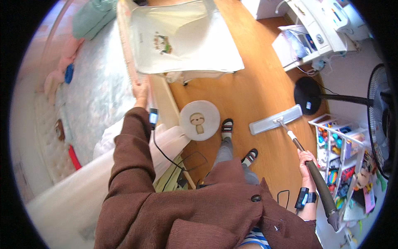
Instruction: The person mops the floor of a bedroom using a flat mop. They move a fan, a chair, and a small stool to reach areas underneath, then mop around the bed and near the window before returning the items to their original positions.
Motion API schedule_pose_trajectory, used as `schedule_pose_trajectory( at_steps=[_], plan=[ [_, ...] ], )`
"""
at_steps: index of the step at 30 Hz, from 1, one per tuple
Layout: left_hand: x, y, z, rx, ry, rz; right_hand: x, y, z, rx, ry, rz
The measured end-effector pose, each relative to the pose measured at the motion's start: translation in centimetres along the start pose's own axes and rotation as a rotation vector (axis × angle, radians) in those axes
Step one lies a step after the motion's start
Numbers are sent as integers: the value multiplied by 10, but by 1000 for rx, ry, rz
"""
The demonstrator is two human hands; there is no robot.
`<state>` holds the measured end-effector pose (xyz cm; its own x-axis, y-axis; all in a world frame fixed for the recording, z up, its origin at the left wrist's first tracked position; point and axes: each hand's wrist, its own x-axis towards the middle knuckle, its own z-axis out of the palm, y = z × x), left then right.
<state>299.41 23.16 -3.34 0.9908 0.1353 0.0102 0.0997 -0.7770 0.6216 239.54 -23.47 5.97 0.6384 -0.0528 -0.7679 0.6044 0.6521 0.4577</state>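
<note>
My right hand (pixel 307 160) is wrapped around the dark handle of a flat mop (pixel 320 183). Its wide, pale mop head (pixel 275 119) lies on the wood floor, in front of my feet and to the right. My left hand (pixel 141 91) reaches forward and is closed around the pink fabric edge (pixel 127 53) along the side of the bed; its fingertips are blurred. Just beyond that hand is a white fabric cover (pixel 189 40) with a cartoon print, draped over something that I cannot make out.
A round stool top (pixel 200 120) with a sloth picture stands beside my feet. The bed (pixel 93 84) is at left. On the right are a black fan base (pixel 307 96), a white toy rack (pixel 339 130) and a white desk (pixel 329 31) with cables. A cord hangs from my left wrist.
</note>
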Motion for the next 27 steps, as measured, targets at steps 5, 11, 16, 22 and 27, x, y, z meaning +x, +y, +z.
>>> schedule_pose_trajectory(
  at_steps=[5,11,16,22,27],
  plan=[
    [112,-14,32,-55,-117,32,-9,9,5,-45,37,-24],
    [149,-15,43,-425,-351,-163,-10,8,1,-25,-1,-32],
    [133,8,62,-227,-385,-283,-14,1,1,-87,43,-88],
    [12,83,104,-226,-583,-1,-32,-13,17,-48,19,-31],
    [-114,195,110,-375,-663,-94,-80,-46,18,-137,66,32]
  ],
)
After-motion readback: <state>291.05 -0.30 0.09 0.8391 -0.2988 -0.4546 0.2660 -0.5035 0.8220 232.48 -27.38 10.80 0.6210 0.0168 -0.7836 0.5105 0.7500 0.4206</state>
